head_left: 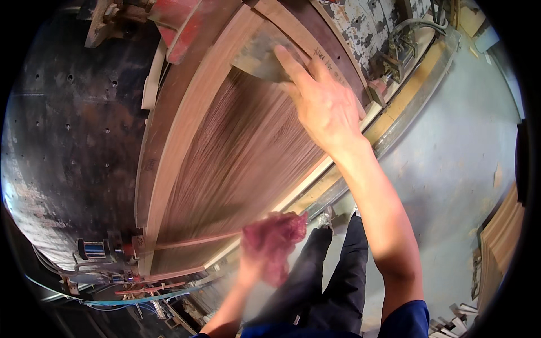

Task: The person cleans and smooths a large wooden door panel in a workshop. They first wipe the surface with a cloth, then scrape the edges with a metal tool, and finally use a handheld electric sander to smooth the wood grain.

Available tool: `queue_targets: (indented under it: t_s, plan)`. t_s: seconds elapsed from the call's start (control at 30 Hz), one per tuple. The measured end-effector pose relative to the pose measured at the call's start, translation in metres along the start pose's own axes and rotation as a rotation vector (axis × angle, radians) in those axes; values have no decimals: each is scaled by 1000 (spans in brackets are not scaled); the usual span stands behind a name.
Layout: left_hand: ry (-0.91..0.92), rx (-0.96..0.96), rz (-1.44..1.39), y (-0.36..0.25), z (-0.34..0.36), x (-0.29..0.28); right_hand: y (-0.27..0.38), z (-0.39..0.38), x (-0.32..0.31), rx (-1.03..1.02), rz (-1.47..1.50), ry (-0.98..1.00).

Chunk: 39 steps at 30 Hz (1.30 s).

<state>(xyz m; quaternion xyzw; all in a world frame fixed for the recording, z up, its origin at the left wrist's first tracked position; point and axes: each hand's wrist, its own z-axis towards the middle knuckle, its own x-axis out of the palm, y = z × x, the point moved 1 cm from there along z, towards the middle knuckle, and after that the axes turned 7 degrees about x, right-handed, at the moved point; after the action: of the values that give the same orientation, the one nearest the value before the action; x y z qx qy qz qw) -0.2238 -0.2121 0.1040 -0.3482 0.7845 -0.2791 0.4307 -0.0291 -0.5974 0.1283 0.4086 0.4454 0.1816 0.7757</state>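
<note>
My right hand [331, 112] reaches across to the far end of a wooden door or panel and grips a thin, flat grey scraper [258, 53]. The blade lies at the far inner corner, over the frame's pale wooden border [191, 132] and the edge of the brown, streaky-grained centre panel [242, 152]. Closer to my body, my left hand [252, 269] is closed around a crumpled dark red cloth [274, 239]. Motion blurs this hand, and the cloth hides most of its fingers. It hangs beside the panel's near right edge.
A black metal table [67, 135] dotted with holes spreads to the left. Red clamp hardware [177, 28] stands at the far edge, and a blue cylinder [94, 249] sits at near left. A rail [394, 124] borders the right side, beyond which lies grey floor [451, 146]. Stacked boards [501, 236] stand far right.
</note>
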Motion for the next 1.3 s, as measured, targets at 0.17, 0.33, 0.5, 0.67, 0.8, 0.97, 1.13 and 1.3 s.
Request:
queue_targets:
  t_s: [0.17, 0.33, 0.5, 0.67, 0.8, 0.97, 1.13, 1.3]
  plan:
    - [-8, -42, 23, 14, -15, -5, -17, -36, -1, 224, -128, 147]
    - [-54, -8, 11, 27, -21, -10, 4, -32, -24, 34, 25, 7]
    - [17, -320, 202, -14, -8, -6, -27, -33, -1, 131, -11, 62]
    - [-76, -167, 154, -15, 12, 8, -67, -211, 10, 654, 641, 766]
    - [-55, -95, 223, 7, 8, 16, -44, -309, 12, 953, 1036, 1121]
    - [-44, -175, 185, 24, 12, 8, -29, -321, 2, 924, 984, 1044]
    - [159, -196, 202, -64, 15, 37, -5, -317, -64, 816, 840, 919]
    - [197, 171, 312, -102, 15, 75, -13, -313, -167, 937, 858, 829]
